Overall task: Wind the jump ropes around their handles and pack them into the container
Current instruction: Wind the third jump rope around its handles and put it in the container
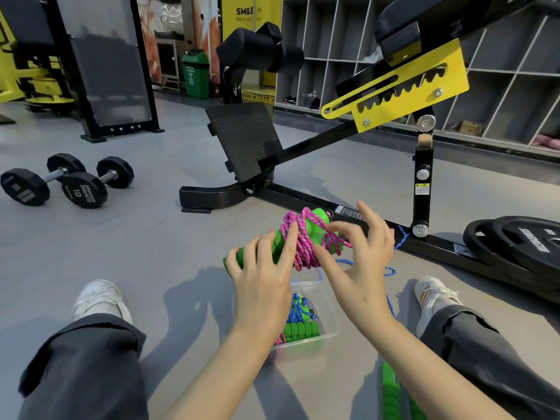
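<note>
Left hand grips the green foam handles, held above the floor. Right hand thumb and index pinch the pink braided rope wound on them. Clear plastic container directly below holds a blue-rope bundle on green ribbed handles.

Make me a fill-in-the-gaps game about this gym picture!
The left hand grips handles coloured ____.
The rope wound round them is ____.
On the floor lie ____ dumbbells.
Missing words: green, pink, two.
</note>
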A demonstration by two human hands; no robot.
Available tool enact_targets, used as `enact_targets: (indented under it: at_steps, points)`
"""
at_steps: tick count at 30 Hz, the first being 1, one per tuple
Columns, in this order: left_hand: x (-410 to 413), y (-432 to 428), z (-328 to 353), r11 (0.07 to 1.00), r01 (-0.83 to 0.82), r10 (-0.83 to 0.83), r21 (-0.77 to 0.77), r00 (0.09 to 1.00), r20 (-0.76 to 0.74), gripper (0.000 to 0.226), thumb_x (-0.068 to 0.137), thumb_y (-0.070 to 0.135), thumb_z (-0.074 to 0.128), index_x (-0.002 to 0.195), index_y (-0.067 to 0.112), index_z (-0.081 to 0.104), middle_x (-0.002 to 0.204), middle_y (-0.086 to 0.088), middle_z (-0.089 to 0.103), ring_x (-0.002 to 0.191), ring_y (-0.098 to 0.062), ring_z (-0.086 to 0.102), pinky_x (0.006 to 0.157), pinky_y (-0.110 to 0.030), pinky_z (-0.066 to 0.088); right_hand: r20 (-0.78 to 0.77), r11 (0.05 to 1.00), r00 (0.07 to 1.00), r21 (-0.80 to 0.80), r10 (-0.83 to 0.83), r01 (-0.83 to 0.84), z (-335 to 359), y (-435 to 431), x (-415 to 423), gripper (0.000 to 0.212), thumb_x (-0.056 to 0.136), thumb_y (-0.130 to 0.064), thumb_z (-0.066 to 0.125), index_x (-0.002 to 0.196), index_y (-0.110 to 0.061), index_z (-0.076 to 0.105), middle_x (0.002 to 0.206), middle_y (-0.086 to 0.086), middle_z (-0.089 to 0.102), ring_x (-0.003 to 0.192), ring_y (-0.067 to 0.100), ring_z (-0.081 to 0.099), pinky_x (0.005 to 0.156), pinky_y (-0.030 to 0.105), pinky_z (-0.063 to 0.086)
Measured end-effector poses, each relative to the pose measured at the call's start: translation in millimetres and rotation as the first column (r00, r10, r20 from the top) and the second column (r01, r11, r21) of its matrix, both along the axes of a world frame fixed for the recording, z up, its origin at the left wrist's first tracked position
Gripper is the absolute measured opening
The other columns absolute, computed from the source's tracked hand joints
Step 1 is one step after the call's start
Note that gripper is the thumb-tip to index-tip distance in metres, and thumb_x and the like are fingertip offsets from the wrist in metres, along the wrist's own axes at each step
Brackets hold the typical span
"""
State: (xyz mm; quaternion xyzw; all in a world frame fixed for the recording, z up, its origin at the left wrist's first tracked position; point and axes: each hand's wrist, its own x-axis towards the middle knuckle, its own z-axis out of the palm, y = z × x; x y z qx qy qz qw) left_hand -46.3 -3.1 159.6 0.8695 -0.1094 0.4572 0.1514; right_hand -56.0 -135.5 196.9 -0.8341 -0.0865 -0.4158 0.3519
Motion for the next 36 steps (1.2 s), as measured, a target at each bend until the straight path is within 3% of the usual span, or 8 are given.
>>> enact_targets:
  at_steps: [4,8,16,21,24,29,33,36]
  points:
    - [1.2,2.3,0.6,1.000,-0.001,0.001,-0.005,1.000,0.010,0.090,0.054,-0.012,0.069,0.136,0.018,0.046,0.110,-0.013,0.060,0.097,-0.026,0.045,0.079,-0.047,0.042,-0.147,0.987,0.987,0.151,0.068,-0.046,11.5,-0.6,-0.6,0.031,0.073,-0.038,0.070,0.098,-0.032,0.054,0.142,-0.001,0.030,0.132,0.004,0.013,0.111,0.047,0.018]
    - [-0.3,2.7,3.8,1.000,-0.005,0.005,-0.022,1.000,0.010,0.089,0.056,-0.011,0.072,0.137,0.018,0.046,0.110,-0.013,0.060,0.098,-0.026,0.044,0.079,-0.048,0.043,-0.096,0.996,0.994,0.075,0.050,-0.043,16.5,-1.1,-0.7,0.021,0.072,-0.044,0.067,0.090,-0.033,0.063,0.144,0.002,0.035,0.139,0.020,0.017,0.109,0.056,0.017]
    - [-1.8,3.4,2.1,0.999,0.002,-0.003,-0.034,0.999,-0.036,0.091,0.057,-0.011,0.072,0.138,0.019,0.045,0.111,-0.012,0.059,0.099,-0.026,0.044,0.081,-0.049,0.044,-0.028,0.993,0.997,0.089,0.074,-0.072,5.2,-0.9,-0.7,0.020,0.080,-0.049,0.057,0.096,-0.045,0.067,0.144,-0.006,0.035,0.135,0.018,0.021,0.109,0.058,0.018]
    - [-2.5,2.1,4.8,0.999,0.018,-0.019,-0.041,0.999,-0.026,0.091,0.059,-0.010,0.070,0.140,0.020,0.041,0.112,-0.012,0.060,0.100,-0.026,0.045,0.082,-0.049,0.043,-0.154,0.958,0.976,0.267,0.152,-0.107,13.1,3.3,-6.2,0.025,0.076,-0.043,0.067,0.098,-0.050,0.058,0.144,-0.012,0.028,0.134,0.006,0.017,0.105,0.023,0.018]
    - [-1.3,2.6,3.9,0.999,0.013,-0.014,-0.039,1.000,-0.027,0.093,0.058,-0.010,0.071,0.140,0.020,0.040,0.112,-0.012,0.059,0.100,-0.026,0.045,0.082,-0.048,0.042,-0.221,0.934,0.963,0.350,0.154,-0.069,16.3,0.5,-7.1,0.025,0.075,-0.029,0.077,0.090,-0.041,0.061,0.142,-0.011,0.031,0.134,0.005,0.019,0.099,0.019,0.018]
    - [-2.4,0.6,3.2,0.999,0.026,-0.028,-0.043,0.999,-0.032,0.094,0.057,-0.010,0.071,0.140,0.021,0.040,0.112,-0.012,0.059,0.100,-0.026,0.045,0.082,-0.049,0.043,-0.166,0.923,0.979,0.381,0.119,-0.048,15.2,2.0,-8.2,0.021,0.076,-0.017,0.076,0.077,-0.032,0.061,0.132,-0.010,0.041,0.127,0.005,0.029,0.084,-0.009,0.016]
    - [-2.8,-0.3,2.5,0.998,0.029,-0.031,-0.047,0.999,-0.037,0.094,0.056,-0.011,0.072,0.139,0.021,0.041,0.111,-0.011,0.059,0.099,-0.026,0.045,0.081,-0.048,0.043,-0.074,0.944,0.993,0.323,0.091,-0.063,13.1,6.6,-7.6,0.023,0.077,-0.011,0.074,0.074,-0.030,0.061,0.133,-0.007,0.044,0.128,0.010,0.030,0.091,-0.004,0.017]
    - [-2.1,0.7,2.0,0.998,0.029,-0.031,-0.052,0.999,-0.038,0.093,0.057,-0.010,0.072,0.138,0.021,0.042,0.111,-0.011,0.059,0.099,-0.026,0.045,0.081,-0.048,0.042,0.014,0.973,0.997,0.218,0.076,-0.077,8.3,7.8,-5.1,0.012,0.079,-0.017,0.073,0.075,-0.024,0.064,0.134,-0.002,0.046,0.128,0.011,0.029,0.105,0.013,0.020]
